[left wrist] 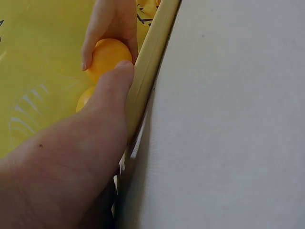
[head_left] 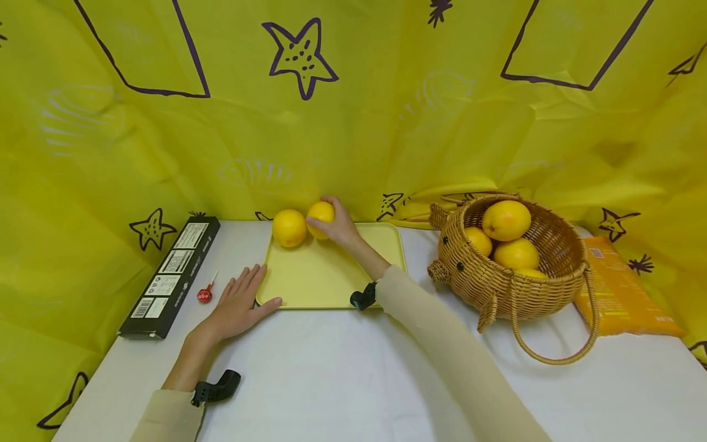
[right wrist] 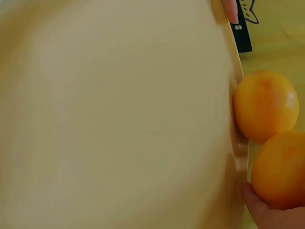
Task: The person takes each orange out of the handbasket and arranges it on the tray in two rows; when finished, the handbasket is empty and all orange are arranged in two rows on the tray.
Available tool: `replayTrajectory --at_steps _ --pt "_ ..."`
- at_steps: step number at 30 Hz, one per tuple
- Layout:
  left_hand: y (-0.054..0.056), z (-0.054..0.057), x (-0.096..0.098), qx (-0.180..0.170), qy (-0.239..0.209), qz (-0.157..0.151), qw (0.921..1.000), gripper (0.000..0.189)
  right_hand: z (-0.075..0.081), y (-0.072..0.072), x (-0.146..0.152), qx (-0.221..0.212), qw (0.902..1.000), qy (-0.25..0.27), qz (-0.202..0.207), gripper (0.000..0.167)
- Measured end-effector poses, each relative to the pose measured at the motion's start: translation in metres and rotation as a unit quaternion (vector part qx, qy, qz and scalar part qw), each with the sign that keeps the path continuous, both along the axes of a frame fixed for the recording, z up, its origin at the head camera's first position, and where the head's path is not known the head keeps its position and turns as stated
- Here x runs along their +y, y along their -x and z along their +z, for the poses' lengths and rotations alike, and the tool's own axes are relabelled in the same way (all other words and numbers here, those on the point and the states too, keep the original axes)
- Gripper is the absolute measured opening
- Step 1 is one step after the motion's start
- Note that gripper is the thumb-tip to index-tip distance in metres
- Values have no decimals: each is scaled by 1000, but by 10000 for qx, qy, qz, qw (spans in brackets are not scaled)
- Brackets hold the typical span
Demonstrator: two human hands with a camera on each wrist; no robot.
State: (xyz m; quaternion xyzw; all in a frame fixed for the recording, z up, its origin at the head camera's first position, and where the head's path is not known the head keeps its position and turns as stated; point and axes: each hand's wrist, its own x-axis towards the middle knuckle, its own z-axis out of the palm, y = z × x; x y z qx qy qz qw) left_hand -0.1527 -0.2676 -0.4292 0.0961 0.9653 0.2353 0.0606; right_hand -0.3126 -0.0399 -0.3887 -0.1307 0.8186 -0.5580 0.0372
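My right hand (head_left: 338,224) grips an orange (head_left: 321,216) at the far edge of the pale yellow tray (head_left: 326,276), thumb on the near side and fingers over the top. In the right wrist view this orange (right wrist: 283,167) lies against a second orange (right wrist: 266,106). That second orange (head_left: 289,228) sits at the tray's far left corner. My left hand (head_left: 239,307) lies with straight fingers along the tray's left edge, its thumb at the near left corner. In the left wrist view the left thumb (left wrist: 112,90) partly covers the held orange (left wrist: 107,55).
A pig-shaped wicker basket (head_left: 491,294) with several yellow fruits (head_left: 506,221) stands on the right, its handle (head_left: 558,359) hanging forward. Behind it lies an orange packet (head_left: 624,294). On the left are a black box (head_left: 171,279) and a red lollipop (head_left: 205,294). A yellow patterned cloth (head_left: 353,123) hangs behind.
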Motion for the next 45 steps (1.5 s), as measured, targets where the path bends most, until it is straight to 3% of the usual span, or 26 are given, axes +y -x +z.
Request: replayTrajectory --at_steps 13,22,37,45 --pt "1 -1 1 -28 9 -6 10000 92 -7 1 -5 -52 9999 126 -35 66" --pt "1 -2 1 -18 2 22 10000 92 -11 -2 -10 -90 9993 -316 199 63" --pt "3 0 2 -34 -42 7 10000 92 -12 3 -10 9 9973 -521 511 63" --pt "2 -1 1 -37 -62 -3 10000 92 -14 -1 -15 66 9955 -705 635 62"
